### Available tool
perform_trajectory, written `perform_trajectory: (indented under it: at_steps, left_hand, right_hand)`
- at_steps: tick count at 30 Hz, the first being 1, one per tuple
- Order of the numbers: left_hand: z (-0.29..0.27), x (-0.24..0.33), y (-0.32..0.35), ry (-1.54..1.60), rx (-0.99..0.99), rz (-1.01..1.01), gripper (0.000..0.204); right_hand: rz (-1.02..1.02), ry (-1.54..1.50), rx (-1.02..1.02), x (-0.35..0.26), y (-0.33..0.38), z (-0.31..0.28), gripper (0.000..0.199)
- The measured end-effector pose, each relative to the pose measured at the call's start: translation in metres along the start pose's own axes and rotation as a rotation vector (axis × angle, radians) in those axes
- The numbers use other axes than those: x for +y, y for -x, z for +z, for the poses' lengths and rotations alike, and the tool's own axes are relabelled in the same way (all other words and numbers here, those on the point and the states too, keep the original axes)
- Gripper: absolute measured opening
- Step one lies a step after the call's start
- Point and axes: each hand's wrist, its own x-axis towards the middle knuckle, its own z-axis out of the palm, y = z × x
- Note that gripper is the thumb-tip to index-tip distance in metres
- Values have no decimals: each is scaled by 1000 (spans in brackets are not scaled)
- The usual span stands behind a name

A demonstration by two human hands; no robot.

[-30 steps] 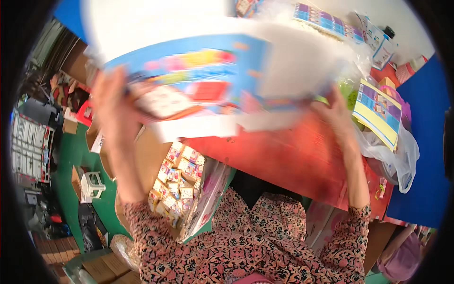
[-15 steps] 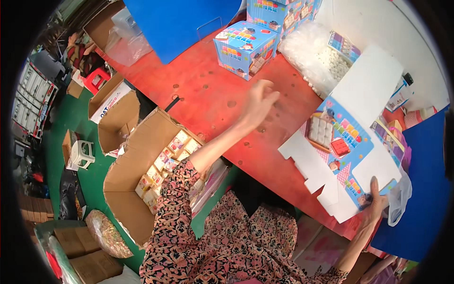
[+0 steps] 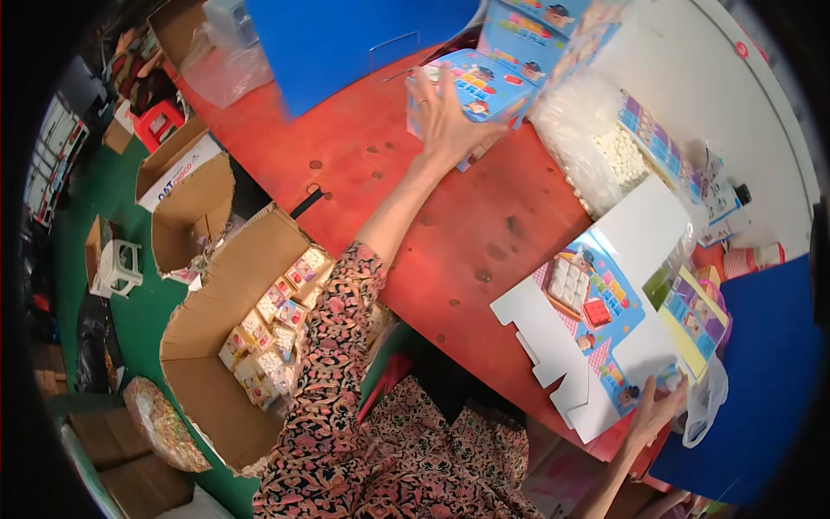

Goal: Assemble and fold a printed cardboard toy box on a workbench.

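My left hand [image 3: 445, 121] reaches across the table with its fingers spread over the near side of a blue printed box [image 3: 488, 82]. The fingers cover part of that box; whether they bear on it I cannot tell. At the lower right, my right hand [image 3: 654, 411] grips the near corner of a flat, unfolded carton [image 3: 618, 290] by a small flap. This carton lies on the table, with white flaps and a blue printed panel picturing marshmallows.
More blue boxes [image 3: 527, 35] are stacked behind. A clear bag of small white pieces [image 3: 618, 156] lies by the wall. Printed sheets [image 3: 692, 320] lie beyond the carton. On the left stands an open cardboard box [image 3: 207, 346] with several small packs; the red table [image 3: 406, 225] has dark holes.
My left hand has moved forward from above the mid-table to the blue box, its curled fingers now spread. My right hand stays at the carton's corner. The whole view has shifted a little.
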Motion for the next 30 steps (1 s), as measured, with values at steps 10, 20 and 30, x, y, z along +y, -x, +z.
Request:
perform_trajectory:
  at_steps: [10,20,30]
  left_hand:
    - [-19,-30,-20,427,29,-130,109]
    - [-4,-67,-40,691,-122,-448,67]
    - [-71,-95,-31,545,32,-423,61]
  right_hand:
    - [-227,-476,-455,-150,-50,16,43]
    - [159,-1350,-1217,-354,-115,245,79]
    - [61,-1435,-1333,-440,-41,250,84]
